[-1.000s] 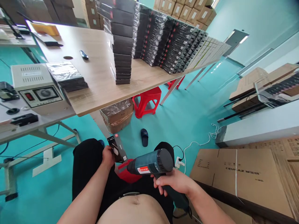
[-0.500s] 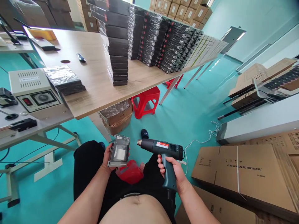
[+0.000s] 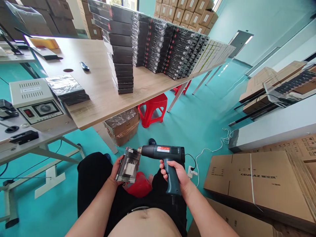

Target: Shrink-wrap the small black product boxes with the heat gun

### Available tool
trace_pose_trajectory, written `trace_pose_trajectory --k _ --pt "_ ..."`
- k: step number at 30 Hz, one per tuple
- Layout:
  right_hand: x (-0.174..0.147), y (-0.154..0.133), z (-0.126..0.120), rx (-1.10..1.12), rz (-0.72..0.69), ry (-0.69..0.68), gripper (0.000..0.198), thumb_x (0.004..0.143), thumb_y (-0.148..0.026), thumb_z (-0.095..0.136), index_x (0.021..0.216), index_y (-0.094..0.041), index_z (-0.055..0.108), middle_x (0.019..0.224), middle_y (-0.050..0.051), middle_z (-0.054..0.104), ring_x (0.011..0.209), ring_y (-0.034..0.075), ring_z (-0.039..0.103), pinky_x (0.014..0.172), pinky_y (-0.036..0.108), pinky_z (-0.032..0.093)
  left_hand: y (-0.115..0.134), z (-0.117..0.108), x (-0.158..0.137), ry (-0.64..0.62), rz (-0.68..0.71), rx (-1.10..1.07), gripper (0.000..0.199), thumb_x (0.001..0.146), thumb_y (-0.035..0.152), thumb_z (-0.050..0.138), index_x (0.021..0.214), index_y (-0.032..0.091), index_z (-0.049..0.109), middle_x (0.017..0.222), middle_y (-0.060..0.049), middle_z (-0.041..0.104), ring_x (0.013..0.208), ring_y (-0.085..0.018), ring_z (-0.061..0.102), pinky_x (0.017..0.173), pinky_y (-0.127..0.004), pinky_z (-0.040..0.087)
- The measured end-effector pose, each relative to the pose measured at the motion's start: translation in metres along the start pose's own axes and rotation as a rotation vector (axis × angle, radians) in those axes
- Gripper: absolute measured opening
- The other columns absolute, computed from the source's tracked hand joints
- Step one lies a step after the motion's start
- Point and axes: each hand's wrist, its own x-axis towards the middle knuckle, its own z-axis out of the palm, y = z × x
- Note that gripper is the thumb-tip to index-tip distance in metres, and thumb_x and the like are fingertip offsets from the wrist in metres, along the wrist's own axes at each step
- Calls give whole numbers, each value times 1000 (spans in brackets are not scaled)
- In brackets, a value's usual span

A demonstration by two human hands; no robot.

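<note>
My left hand [image 3: 116, 169] grips a thin dark box [image 3: 128, 165] by its left side. A pale device is pictured on the box's face, which is tilted up toward me. My right hand [image 3: 176, 172] is wrapped around the handle of a dark green heat gun [image 3: 160, 153] with a red and white label. The gun points left, its metal nozzle right at the box's upper right edge; whether they touch I cannot tell. Its cord hangs below the handle.
Tall stacks of wrapped black boxes [image 3: 158, 46] line the wooden table [image 3: 98, 82]. At left stand a beige control unit [image 3: 37, 98] and a short pile of wrapped boxes [image 3: 67, 89]. Red stools [image 3: 154, 107] are beneath the table. Large cartons [image 3: 256, 181] lie right, beside a white power strip [image 3: 192, 171].
The heat gun has moved left, bringing its nozzle up to the box. The box has shifted slightly right and tilted clockwise. Both hands keep their hold.
</note>
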Motion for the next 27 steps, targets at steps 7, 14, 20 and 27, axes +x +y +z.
trace_pose_trajectory --k 7,14,20,27 --pt "6 -4 27 -186 -15 -54 29 75 -27 60 100 -12 63 80 4 65 61 10 59 51 20 46 1 -6 4 5 -31 10 53 83 53 52 110 9 63 91 -18 72 89 -35 68 76 -48 54" --pt "-19 -22 57 -826 119 -279 26 69 -25 69 90 -10 67 76 7 69 58 15 62 50 25 48 4 -16 9 132 65 -14 37 82 43 55 99 12 66 73 -11 72 77 -31 71 69 -42 56" --pt "-9 -25 70 -764 -58 -106 29 70 -29 67 95 -13 65 75 4 68 58 14 62 51 25 49 4 -16 9 100 39 -27 44 81 46 55 108 12 65 83 -13 73 86 -34 70 72 -45 55" --pt "-13 -21 56 -736 4 -176 26 68 -26 68 89 -12 66 75 5 68 57 14 62 50 25 49 7 -16 10 188 196 -58 38 81 41 55 104 13 66 85 -11 74 84 -32 71 74 -43 56"
